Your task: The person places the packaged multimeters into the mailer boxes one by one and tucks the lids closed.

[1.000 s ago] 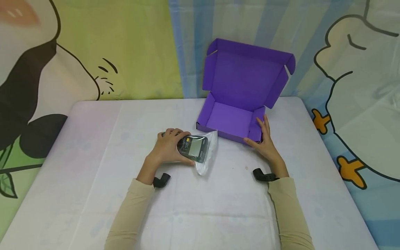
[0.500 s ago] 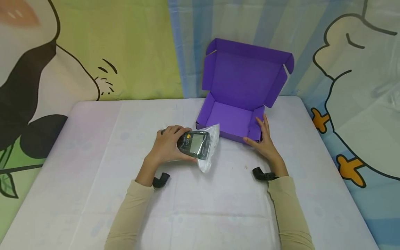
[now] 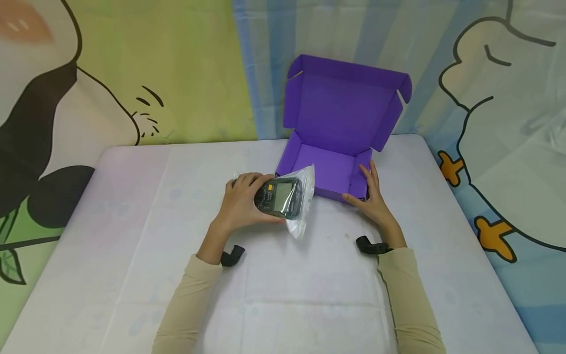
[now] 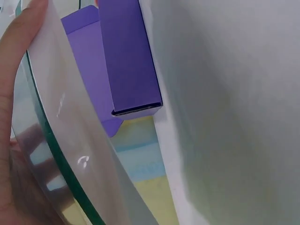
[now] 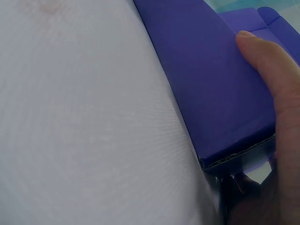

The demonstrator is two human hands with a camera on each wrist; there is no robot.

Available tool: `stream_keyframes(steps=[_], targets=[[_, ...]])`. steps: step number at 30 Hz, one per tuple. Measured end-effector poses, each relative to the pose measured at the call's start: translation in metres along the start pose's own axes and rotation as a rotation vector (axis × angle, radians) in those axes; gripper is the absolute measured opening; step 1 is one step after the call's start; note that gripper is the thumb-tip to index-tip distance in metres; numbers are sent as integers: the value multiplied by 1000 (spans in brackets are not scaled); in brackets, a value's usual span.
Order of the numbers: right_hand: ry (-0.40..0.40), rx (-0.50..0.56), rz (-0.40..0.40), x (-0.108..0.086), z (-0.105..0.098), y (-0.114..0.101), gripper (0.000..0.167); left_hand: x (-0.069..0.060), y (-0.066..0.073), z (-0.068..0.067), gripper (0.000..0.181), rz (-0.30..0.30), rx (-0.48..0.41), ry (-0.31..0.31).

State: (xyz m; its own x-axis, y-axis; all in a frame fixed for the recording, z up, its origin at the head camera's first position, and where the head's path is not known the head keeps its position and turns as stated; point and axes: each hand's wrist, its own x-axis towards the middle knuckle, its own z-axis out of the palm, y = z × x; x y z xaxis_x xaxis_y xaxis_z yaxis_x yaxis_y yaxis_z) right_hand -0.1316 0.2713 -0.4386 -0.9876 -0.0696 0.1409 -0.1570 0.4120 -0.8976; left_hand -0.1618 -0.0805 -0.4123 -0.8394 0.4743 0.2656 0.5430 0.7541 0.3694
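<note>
My left hand (image 3: 242,201) grips a dark multimeter (image 3: 283,197) with a grey screen and a yellow button, wrapped in a clear plastic bag (image 3: 306,209). It is held tilted just in front of the left front corner of an open purple cardboard box (image 3: 329,192), and the bag's loose end overlaps the box's front wall in the head view. At the box's right front corner, my right hand (image 3: 373,200) holds the wall; in the right wrist view the thumb (image 5: 262,54) lies over the front panel (image 5: 206,79), with the other fingers around the side.
The box's lid (image 3: 347,105) stands raised against a printed curtain (image 3: 177,73). Beneath everything is a table with a white cloth (image 3: 283,295). A black wrist camera (image 3: 233,255) sits at the left wrist, another camera (image 3: 371,246) at the right.
My left hand has brought the bagged multimeter up and slightly right, closer to the box. The right hand keeps its hold on the box corner.
</note>
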Motion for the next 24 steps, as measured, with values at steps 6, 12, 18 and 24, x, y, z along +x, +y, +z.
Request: stream_keyframes(steps=[6, 12, 18, 24], targets=[[3, 7, 2, 0, 1, 0, 90, 4, 3, 3, 107, -22, -11, 35], [-4, 1, 25, 0, 0, -2, 91, 11, 9, 8, 109, -45, -35, 54], [6, 0, 15, 0, 0, -2, 89, 18, 15, 11, 109, -47, -50, 43], [-2, 25, 16, 2, -1, 8, 92, 24, 18, 15, 110, -59, -27, 20]])
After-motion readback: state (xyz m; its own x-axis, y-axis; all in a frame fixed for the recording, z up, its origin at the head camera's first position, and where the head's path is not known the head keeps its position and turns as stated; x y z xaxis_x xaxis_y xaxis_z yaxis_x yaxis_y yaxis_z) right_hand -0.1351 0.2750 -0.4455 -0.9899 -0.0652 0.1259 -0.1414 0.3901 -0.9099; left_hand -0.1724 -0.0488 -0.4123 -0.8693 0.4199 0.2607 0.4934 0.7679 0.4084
